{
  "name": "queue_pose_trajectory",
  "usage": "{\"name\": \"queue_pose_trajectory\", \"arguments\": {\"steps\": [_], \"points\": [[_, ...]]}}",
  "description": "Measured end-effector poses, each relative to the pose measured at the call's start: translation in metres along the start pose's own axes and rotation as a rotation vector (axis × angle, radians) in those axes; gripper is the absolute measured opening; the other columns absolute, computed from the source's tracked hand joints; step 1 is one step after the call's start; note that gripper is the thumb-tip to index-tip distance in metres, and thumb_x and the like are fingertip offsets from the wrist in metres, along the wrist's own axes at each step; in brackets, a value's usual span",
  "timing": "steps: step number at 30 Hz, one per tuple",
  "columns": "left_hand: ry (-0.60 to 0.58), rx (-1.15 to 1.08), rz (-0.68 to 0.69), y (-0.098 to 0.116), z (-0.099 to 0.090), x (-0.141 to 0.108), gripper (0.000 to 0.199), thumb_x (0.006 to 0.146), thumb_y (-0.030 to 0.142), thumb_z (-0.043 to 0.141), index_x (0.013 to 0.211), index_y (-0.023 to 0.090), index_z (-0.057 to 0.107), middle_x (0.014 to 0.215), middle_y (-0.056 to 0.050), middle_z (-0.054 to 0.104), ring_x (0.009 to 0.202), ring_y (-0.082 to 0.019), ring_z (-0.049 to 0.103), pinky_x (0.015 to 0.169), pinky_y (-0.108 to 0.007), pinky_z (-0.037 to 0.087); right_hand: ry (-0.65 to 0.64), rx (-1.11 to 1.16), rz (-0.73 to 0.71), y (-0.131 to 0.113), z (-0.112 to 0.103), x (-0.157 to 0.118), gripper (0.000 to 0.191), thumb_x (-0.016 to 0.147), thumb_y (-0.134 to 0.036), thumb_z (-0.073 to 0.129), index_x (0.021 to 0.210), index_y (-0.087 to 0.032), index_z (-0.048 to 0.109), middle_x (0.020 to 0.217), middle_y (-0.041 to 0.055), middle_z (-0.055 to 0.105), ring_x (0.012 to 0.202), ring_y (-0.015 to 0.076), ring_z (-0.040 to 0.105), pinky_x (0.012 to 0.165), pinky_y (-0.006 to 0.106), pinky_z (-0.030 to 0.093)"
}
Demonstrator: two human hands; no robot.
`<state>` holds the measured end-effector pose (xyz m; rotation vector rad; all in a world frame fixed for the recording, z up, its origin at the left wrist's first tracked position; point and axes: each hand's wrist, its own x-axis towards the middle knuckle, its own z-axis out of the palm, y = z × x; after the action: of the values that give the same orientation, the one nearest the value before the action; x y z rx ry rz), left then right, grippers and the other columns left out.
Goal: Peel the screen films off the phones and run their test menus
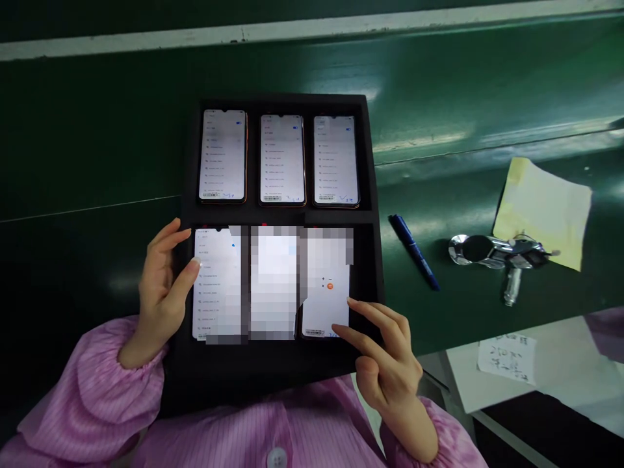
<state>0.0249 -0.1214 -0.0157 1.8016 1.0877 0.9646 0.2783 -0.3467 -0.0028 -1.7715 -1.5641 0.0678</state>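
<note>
Worktop (97,143): smooth, glossy green, reflecting light, with a thin seam at left and a pale strip (121,43) along the far side. Left hand (166,279): half open, fingers apart, thumb on the left margin of the lower-left phone (217,292), which lies flat in its place; nothing lifted. The cuff is gathered pink striped cloth.

Tray (263,364): matte black, raised-rimmed, divided by a crossbar, near edge close to the pink garment (219,435). It bears six slim phones with rounded corners and lit screens: three above, three below. The lower-middle phone's (273,286) screen is obscured.

Right hand (390,357): open, grasping nothing, two fingertips at the lower-right phone (324,266); firm contact cannot be told. Green surface separates the tray from a slim blue pen (414,252), lying aslant. Further right, a shiny, curved metal object (497,252) overlaps a creased yellow sheet (546,208). Below, past the worktop's edge, a handwritten paper (507,359) lies on a pale surface (468,380).
</note>
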Motion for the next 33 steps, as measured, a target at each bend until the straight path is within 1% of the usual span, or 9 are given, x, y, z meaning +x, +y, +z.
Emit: {"name": "queue_pose_trajectory", "arguments": {"steps": [3,6,10,15,20,23,26,30,33], "points": [[-0.01,0.001,0.006,0.0,-0.001,0.0,0.04,0.1,0.035,0.072,0.139,0.028,0.064,0.16,-0.007,0.052,0.157,-0.028,0.04,0.136,-0.053,0.027,-0.027,0.01,-0.031,-0.001,0.0,-0.001,0.046,0.111,-0.042,0.035,0.108,-0.025,0.078,0.129,0.012,0.07,0.113,0.0317,0.062,0.086,0.053,0.055],[-0.012,-0.001,0.007,-0.001,-0.002,0.0,0.041,0.1,0.036,0.072,0.139,0.028,0.064,0.16,-0.007,0.052,0.157,-0.029,0.04,0.135,-0.052,0.029,-0.062,-0.021,-0.07,-0.001,0.0,-0.002,0.045,0.111,-0.04,0.035,0.104,-0.024,0.077,0.13,0.0119,0.069,0.114,0.031,0.062,0.09,0.053,0.053],[-0.016,0.007,0.011,-0.001,-0.001,0.0,0.041,0.1,0.034,0.071,0.141,0.028,0.063,0.161,-0.006,0.051,0.157,-0.027,0.04,0.134,-0.051,0.03,-0.057,-0.043,-0.088,0.0,0.002,-0.002,0.04,0.111,-0.04,0.04,0.105,-0.024,0.077,0.13,0.012,0.069,0.115,0.0311,0.062,0.091,0.052,0.052],[-0.025,-0.001,0.016,-0.003,-0.002,0.0,0.042,0.101,0.031,0.071,0.142,0.03,0.062,0.162,-0.005,0.05,0.157,-0.026,0.039,0.134,-0.05,0.029,-0.07,-0.042,-0.081,0.0,0.003,-0.001,0.047,0.111,-0.049,0.036,0.115,-0.029,0.078,0.132,0.0101,0.07,0.114,0.0309,0.063,0.091,0.052,0.053],[-0.017,-0.005,0.013,-0.002,-0.002,0.0,0.041,0.1,0.034,0.072,0.14,0.03,0.064,0.161,-0.006,0.051,0.157,-0.028,0.039,0.135,-0.052,0.028,-0.092,-0.089,-0.091,0.0,0.002,-0.002,0.051,0.111,-0.055,0.031,0.126,-0.031,0.074,0.13,0.0107,0.07,0.115,0.0305,0.062,0.092,0.052,0.052],[-0.013,0.002,0.003,-0.001,-0.001,0.0,0.04,0.1,0.035,0.072,0.139,0.029,0.064,0.16,-0.006,0.052,0.156,-0.028,0.041,0.134,-0.052,0.031,-0.116,-0.106,-0.089,0.0,0.002,-0.002,0.053,0.111,-0.055,0.03,0.126,-0.029,0.073,0.132,0.0118,0.068,0.117,0.0309,0.061,0.095,0.053,0.05],[-0.017,0.001,0.004,-0.001,-0.002,0.0,0.041,0.1,0.034,0.071,0.14,0.029,0.063,0.161,-0.006,0.051,0.157,-0.027,0.04,0.134,-0.051,0.031,-0.135,-0.132,-0.077,-0.001,0.003,0.001,0.056,0.11,-0.057,0.028,0.129,-0.028,0.072,0.137,0.0128,0.065,0.122,0.0319,0.058,0.099,0.054,0.047],[-0.022,-0.006,0.019,-0.003,-0.002,0.0,0.041,0.1,0.032,0.071,0.14,0.03,0.063,0.161,-0.005,0.051,0.158,-0.026,0.038,0.135,-0.05,0.029,-0.183,-0.19,-0.006,-0.002,0.005,0.008,0.06,0.109,-0.061,0.027,0.141,-0.029,0.066,0.151,0.0146,0.055,0.131,0.0356,0.051,0.102,0.056,0.044],[-0.015,-0.007,0.009,-0.002,-0.001,0.001,0.04,0.1,0.034,0.072,0.139,0.029,0.064,0.16,-0.006,0.052,0.157,-0.027,0.04,0.134,-0.05,0.031,-0.154,-0.17,-0.005,-0.001,0.004,0.008,0.057,0.11,-0.058,0.029,0.138,-0.028,0.069,0.153,0.0147,0.054,0.132,0.0367,0.051,0.102,0.057,0.045]]}}
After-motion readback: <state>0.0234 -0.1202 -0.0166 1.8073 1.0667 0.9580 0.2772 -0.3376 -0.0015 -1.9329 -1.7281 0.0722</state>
